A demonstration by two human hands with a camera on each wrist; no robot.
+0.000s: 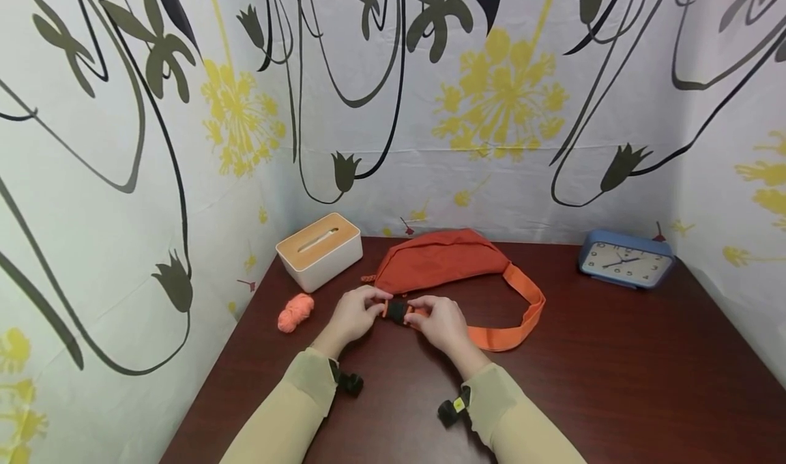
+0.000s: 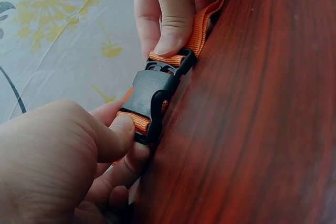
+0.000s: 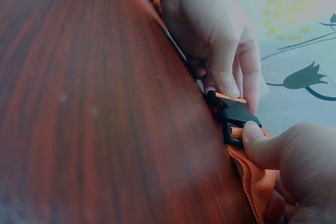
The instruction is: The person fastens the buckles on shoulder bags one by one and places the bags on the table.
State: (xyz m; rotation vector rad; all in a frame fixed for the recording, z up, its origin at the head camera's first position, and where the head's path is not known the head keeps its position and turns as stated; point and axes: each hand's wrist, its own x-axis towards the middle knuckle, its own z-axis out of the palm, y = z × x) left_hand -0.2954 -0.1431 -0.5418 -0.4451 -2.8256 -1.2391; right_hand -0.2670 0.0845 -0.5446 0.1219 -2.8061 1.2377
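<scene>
An orange-red waist bag [image 1: 439, 263] lies near the back of the table, its orange strap [image 1: 499, 338] looping round on the right. At the front of the bag is a black side-release buckle [image 2: 153, 94], its two halves joined. My left hand [image 1: 357, 312] pinches the buckle's left end and the webbing there between thumb and fingers. On the other end, my right hand [image 1: 443, 322] pinches the strap where it meets the buckle, as the right wrist view shows with the thumb [image 3: 254, 136] on top. Some fingertips are hidden beneath.
A white tissue box [image 1: 325, 263] with a wooden lid stands at the back left. In front of it sits a coral yarn skein [image 1: 296, 312]. A blue alarm clock [image 1: 626, 259] is at the back right. Patterned cloth walls [image 1: 381, 109] border the dark wooden table [image 1: 614, 361].
</scene>
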